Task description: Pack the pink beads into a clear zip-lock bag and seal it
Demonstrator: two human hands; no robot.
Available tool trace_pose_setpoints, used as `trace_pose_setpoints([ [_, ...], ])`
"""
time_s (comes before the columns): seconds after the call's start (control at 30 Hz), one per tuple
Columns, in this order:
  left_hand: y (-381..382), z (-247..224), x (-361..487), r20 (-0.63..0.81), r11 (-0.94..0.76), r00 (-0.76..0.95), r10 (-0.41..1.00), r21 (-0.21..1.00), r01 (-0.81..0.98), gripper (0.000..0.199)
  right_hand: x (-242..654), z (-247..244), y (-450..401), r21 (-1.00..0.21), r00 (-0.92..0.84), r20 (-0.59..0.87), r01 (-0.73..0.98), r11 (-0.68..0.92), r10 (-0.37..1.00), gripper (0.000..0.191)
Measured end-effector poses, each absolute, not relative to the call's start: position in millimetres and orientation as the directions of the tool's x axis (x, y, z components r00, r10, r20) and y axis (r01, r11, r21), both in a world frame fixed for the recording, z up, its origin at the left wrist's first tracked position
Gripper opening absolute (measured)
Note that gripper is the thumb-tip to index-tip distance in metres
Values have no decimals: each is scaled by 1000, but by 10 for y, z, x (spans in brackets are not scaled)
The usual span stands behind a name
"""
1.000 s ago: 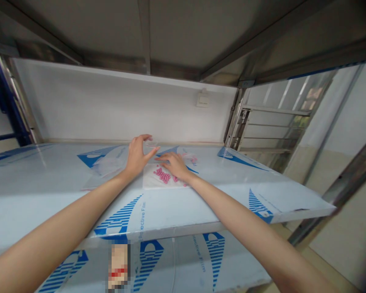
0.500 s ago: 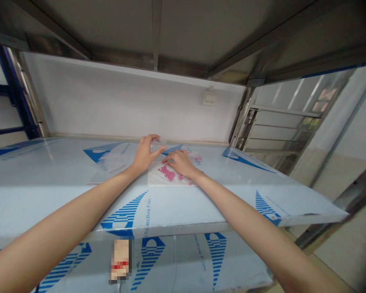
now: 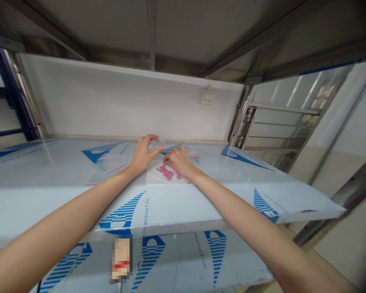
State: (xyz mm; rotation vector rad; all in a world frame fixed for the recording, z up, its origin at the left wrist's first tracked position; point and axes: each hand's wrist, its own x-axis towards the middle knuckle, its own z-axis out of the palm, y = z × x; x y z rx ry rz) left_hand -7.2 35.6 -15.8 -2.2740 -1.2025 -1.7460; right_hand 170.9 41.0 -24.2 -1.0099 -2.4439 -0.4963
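Note:
My left hand (image 3: 144, 154) curves its thumb and fingers around a small clear plastic container (image 3: 157, 143), which has a rounded rim and is partly hidden by the hand. Just right of it, my right hand (image 3: 179, 161) is bent down with its fingertips pinched at the edge of a cluster of pink beads (image 3: 166, 173). A pink bead seems to be between those fingertips, though it is tiny. The beads lie loose on a flat whitish plastic bag or sheet (image 3: 152, 180). More pink beads (image 3: 197, 156) show beyond the right hand, under clear plastic.
Clear plastic bags (image 3: 110, 163) lie left of my left forearm. The film-covered metal shelf (image 3: 219, 195) ends at a front edge, with a lower shelf (image 3: 189, 260) beneath. Another shelf (image 3: 118, 28) hangs overhead. A white wall (image 3: 116, 97) with a switch (image 3: 208, 97) stands behind.
My right hand's fingertips have drawn closer together and dipped toward the beads. The left hand stays around the clear container. The whole view has shifted slightly.

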Motion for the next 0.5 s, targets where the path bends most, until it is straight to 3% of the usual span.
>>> trace_pose_setpoints([
  [0.27,373,-204,-56,819,-708,134,558,386,591,44,1845,-4,430,-265,-149,813,766,585,564,11],
  [0.5,390,-266,-29,804,-745,252,538,314,589,47,1769,29,367,-289,-229,848,555,780,477,8],
])
